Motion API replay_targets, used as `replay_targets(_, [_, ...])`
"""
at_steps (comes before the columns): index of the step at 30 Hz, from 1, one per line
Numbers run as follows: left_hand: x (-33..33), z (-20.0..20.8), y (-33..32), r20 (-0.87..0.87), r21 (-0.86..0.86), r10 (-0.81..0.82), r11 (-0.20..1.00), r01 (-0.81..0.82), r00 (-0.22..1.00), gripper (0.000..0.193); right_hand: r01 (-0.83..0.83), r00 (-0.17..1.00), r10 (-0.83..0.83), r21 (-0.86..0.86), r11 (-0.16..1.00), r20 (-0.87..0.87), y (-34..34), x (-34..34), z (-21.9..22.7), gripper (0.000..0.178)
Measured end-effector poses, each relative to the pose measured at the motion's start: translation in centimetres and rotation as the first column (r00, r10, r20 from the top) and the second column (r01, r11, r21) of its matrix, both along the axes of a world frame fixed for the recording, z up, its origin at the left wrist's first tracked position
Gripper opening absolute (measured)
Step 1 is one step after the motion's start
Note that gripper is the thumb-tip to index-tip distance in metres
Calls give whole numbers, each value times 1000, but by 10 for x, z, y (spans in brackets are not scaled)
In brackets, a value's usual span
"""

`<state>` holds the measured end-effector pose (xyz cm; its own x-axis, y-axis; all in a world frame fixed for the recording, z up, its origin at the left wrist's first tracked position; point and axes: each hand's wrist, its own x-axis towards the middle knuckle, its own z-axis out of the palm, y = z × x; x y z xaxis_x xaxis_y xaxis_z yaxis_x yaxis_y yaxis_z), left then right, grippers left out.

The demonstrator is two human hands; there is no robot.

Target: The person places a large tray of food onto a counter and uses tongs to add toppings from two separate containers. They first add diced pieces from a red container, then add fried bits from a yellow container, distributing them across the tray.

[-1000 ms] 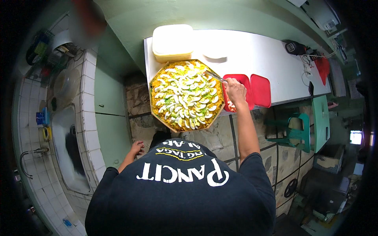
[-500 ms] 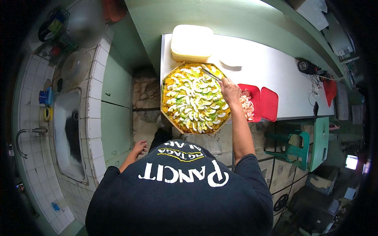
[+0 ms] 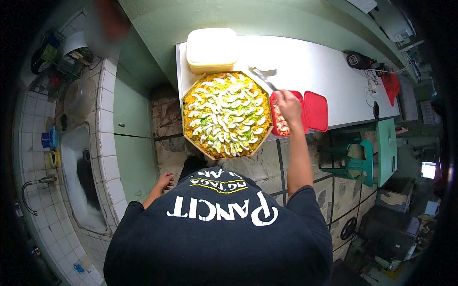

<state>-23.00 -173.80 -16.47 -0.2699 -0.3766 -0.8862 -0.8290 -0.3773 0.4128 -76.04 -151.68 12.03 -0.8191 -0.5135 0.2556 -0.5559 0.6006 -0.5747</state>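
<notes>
A big octagonal tray (image 3: 208, 153) of yellow noodles topped with egg slices and green bits sits on the near edge of a white table (image 3: 310, 62). My right hand (image 3: 287, 106) is shut on metal tongs (image 3: 261, 76) that point away from me. It hovers over a red container (image 3: 280, 125) of chopped pink and white food just right of the tray. The container's red lid (image 3: 316, 110) lies beside it. My left hand (image 3: 164, 182) hangs at my side, holding nothing, fingers loose.
A cream lidded box (image 3: 211, 49) stands behind the tray. A steel sink (image 3: 78, 171) in a tiled counter runs along the left. A green plastic chair (image 3: 362, 162) stands under the table at the right. A dark device with cables (image 3: 355, 59) lies on the table's far right.
My right hand with the tongs reached to the tray's right edge, then came back over the red container. The left hand stayed at my side.
</notes>
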Motion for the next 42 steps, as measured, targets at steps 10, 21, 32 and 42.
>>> replay_targets(10, [3, 6, 2, -104, -39, 105, 993, -109, 989, 38, -102, 995, 84, 460, 882, 60, -99, 9, -18, 34])
replay_targets(21, [54, 3, 33, 34, 10, 161, 987, -161, 986, 38, -203, 804, 349, 330, 922, -481, -79, 20, -33, 15])
replay_targets(32, [16, -1, 15, -34, -2, 110, 994, -111, 993, 40, -171, 963, 217, 261, 950, -160, -85, 19, -33, 22])
replay_targets(42, [5, 8, 10, -27, -15, -18, 1000, 18, 999, 40, 8, 979, -12, -23, 1000, -202, -21, 11, 5, 25])
